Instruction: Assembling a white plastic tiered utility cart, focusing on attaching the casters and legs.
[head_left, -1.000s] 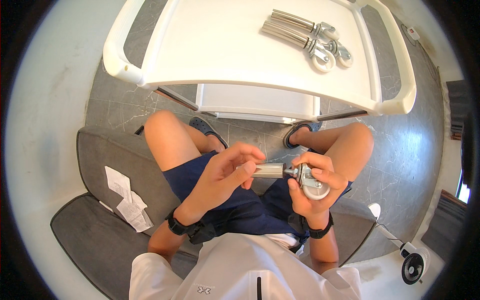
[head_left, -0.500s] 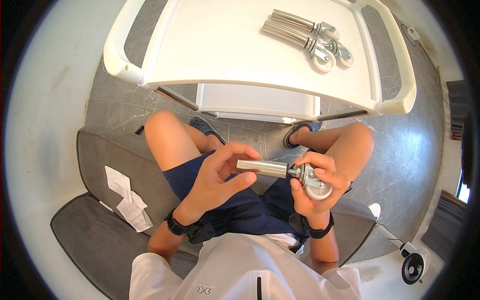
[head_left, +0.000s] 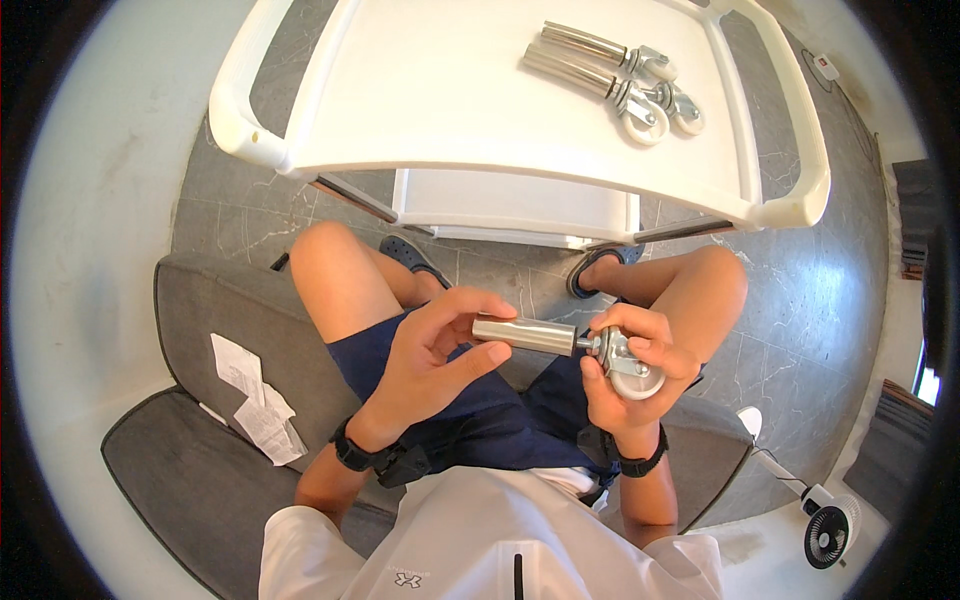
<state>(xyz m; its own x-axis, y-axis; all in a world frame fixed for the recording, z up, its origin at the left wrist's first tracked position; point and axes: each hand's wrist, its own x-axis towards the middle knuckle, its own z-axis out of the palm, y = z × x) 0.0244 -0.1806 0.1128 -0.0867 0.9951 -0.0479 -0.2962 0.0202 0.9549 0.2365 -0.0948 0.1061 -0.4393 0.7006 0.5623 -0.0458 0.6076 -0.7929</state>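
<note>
My right hand [head_left: 645,360] is wrapped around a swivel caster [head_left: 633,372] with a white wheel and a metal fork. A threaded stem [head_left: 588,344] runs from the caster into the end of a shiny metal tube [head_left: 530,335], with a short length of thread showing. At the tube's other end, my left hand [head_left: 430,350] pinches it between thumb and fingers. The assembly lies roughly level above my lap. On the white cart's top shelf [head_left: 420,90] lie more metal tubes [head_left: 570,70] with casters [head_left: 645,115] at their right ends.
The cart's lower shelf [head_left: 510,205] sits beyond my knees. Creased paper sheets [head_left: 262,410] lie on the grey sofa [head_left: 230,300] to my left. A small fan [head_left: 828,530] stands at the lower right. A white power strip [head_left: 825,68] with a cable is by the far right wall.
My left thumb and fingers have closed slightly onto the tube's end. My right hand and the caster look unmoved.
</note>
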